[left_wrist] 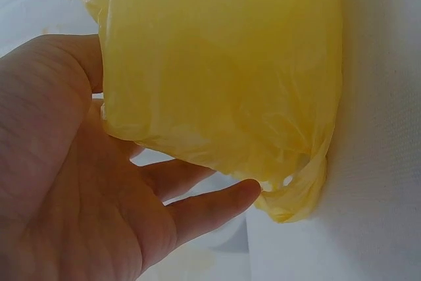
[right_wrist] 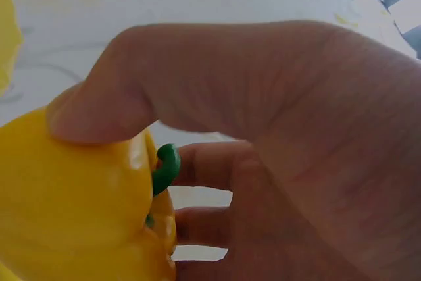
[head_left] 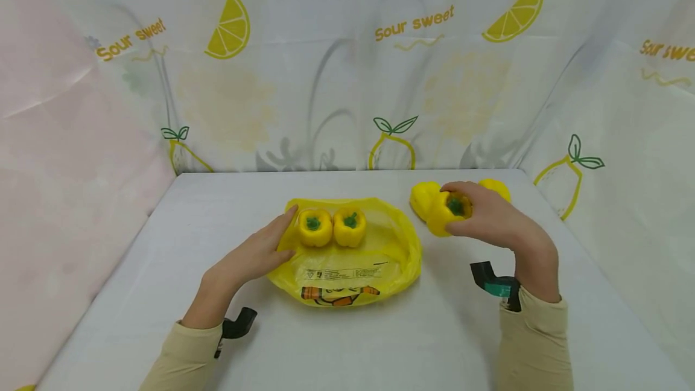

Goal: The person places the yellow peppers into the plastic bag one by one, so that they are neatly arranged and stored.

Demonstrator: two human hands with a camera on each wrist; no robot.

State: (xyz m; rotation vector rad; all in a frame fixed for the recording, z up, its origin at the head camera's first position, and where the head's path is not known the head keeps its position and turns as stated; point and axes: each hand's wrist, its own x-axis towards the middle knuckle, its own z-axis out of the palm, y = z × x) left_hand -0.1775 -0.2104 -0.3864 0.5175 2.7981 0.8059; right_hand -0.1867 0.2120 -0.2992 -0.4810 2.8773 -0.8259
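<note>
My right hand (head_left: 488, 213) grips a yellow bell pepper (head_left: 444, 215), its green stem facing the palm; the right wrist view shows the thumb pressed on the pepper's (right_wrist: 72, 195) side and the fingers round the other. At the left side of a yellow plastic bag (head_left: 342, 270) is my left hand (head_left: 257, 249), thumb and fingers spread along the rim. Close up in the left wrist view, its fairly straight fingers touch the bag's (left_wrist: 217, 64) edge, partly hidden behind it. Two yellow bell peppers, a left one (head_left: 315, 227) and a right one (head_left: 350, 227), sit side by side in the bag, stems up.
Another yellow bell pepper (head_left: 423, 199) lies just behind the gripped one, and one more (head_left: 496, 188) shows partly behind my right hand. All stand on a white-covered table (head_left: 412, 343). A lemon-print curtain (head_left: 336, 77) hangs along the table's back edge.
</note>
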